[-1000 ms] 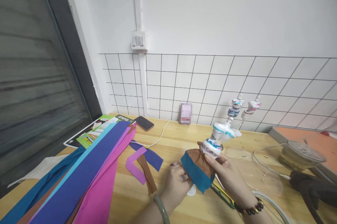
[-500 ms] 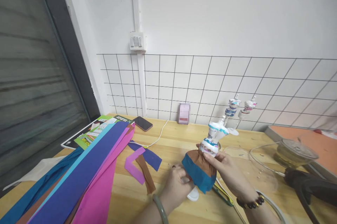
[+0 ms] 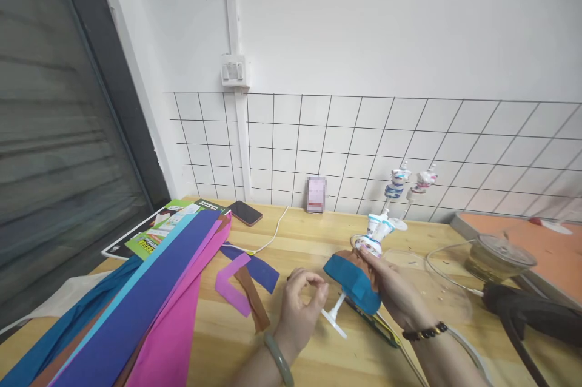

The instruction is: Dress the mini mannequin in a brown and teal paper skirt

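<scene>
A miniature dress form tilts away from me, its white torso marked with blue and coloured patches. Around its lower part hangs a gathered skirt, brown above with a wide teal hem band. My right hand grips the dress form at the waist, thumb over the gathers. Below the hem, the white stand and its disc base stick out towards me, raised off the table. Just left of the base, my left hand is apart from the skirt, fingers loosely curled and nothing visible in them.
Long fabric strips cover the left side; short offcuts lie nearer the middle. Two small dress forms stand by the wall. A green-and-yellow cutter lies under the skirt. A lidded bowl and black-handled tool are right.
My left hand has come away from the skirt hem and its fingers have loosened. The dress form has tipped further back in my right hand, exposing the white stand and base.
</scene>
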Demonstrator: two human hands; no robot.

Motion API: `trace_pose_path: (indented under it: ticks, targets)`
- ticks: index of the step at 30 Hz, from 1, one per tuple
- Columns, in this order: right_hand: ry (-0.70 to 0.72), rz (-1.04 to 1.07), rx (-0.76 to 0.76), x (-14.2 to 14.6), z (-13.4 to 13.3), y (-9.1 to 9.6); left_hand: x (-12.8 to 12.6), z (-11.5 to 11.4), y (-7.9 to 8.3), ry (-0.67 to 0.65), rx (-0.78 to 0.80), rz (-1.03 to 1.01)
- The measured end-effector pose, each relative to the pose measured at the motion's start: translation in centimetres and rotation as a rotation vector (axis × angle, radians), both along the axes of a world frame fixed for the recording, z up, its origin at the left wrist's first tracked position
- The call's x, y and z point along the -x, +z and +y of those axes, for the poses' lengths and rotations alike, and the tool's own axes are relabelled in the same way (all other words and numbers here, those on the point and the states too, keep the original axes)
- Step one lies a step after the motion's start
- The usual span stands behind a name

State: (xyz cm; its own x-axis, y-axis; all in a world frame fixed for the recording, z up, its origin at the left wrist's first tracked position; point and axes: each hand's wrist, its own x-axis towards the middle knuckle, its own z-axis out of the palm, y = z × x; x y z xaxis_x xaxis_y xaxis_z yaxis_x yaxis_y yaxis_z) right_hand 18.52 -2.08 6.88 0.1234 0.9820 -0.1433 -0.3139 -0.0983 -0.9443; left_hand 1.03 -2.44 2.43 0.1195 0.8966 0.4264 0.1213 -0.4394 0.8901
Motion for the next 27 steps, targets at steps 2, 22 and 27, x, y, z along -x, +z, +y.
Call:
trace_pose_path:
  ticks: [2,22,27]
  targets:
    - [-0.004,0.002,-0.004,0.3,0.0,-0.2,-0.1,0.1,0.0,-0.018,-0.048,0.023]
    - [-0.029,-0.003,-0.060,1.8,-0.6,-1.0,-0.3,1.0,-0.7,-0.212,0.156,-0.044]
    - [-0.056,0.028,-0.089,0.7,-0.7,-0.9,0.6,2.0,-1.4,-0.015,0.072,0.134]
